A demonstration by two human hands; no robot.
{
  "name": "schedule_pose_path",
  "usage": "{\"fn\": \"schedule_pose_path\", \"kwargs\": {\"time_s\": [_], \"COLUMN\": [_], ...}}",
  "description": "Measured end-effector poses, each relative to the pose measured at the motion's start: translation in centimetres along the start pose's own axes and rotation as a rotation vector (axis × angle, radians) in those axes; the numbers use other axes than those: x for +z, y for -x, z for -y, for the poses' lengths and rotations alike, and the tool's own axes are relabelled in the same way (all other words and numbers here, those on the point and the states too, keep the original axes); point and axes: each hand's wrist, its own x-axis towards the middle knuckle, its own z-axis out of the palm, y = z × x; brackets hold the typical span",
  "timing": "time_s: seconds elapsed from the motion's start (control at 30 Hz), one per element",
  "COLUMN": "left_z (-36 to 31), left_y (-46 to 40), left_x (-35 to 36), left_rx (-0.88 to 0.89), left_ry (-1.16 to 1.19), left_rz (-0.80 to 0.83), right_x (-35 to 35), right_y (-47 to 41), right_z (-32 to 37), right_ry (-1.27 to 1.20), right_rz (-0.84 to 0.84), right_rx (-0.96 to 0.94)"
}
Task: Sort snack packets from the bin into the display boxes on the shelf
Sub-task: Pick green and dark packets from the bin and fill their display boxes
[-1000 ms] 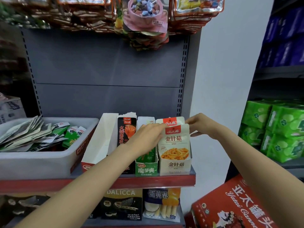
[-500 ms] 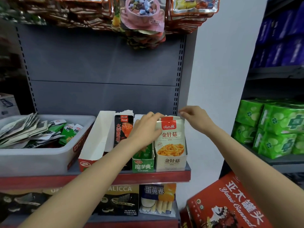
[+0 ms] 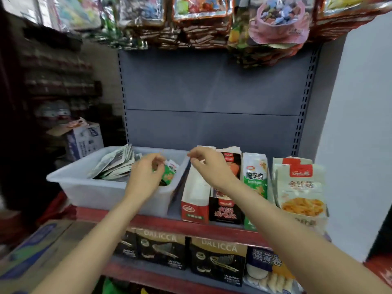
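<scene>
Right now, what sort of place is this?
Most likely a small grocery shop: a metal retail shelf carrying snack display boxes, hanging candy bags overhead, and DALICCA wafer boxes below.

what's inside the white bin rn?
The white bin holds a leaning stack of grey-white packets at its left, and green packets at its right under the left hand. The hand and bin wall hide anything lower.
</scene>
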Motion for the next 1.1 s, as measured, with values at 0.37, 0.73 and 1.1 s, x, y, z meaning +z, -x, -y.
{"fn": "schedule_pose_path", "kwargs": {"time_s": [0.37,0.73,1.1], "left_z": [10.9,11.1,2.0], "left_y": [-5.5,-4.7,-3.1], "left_x": [-8.4,-7.2,-4.5], "left_rx": [-0.512,-0.06,0.254], "left_ry": [-0.58,-0.764,0.103], "left_rz": [0.316,0.046,-0.01], "right_x": [12.2,12.7,6.4], "right_y": [-7.5,-7.4,-4.5], "right_z": [4.2,5.0,2.1], "right_ry": [0.056,-0.032,0.151], "right_rz": [0.413,0.394,-0.043], "right_rx": [-0.044,-0.021,-0.075]}}
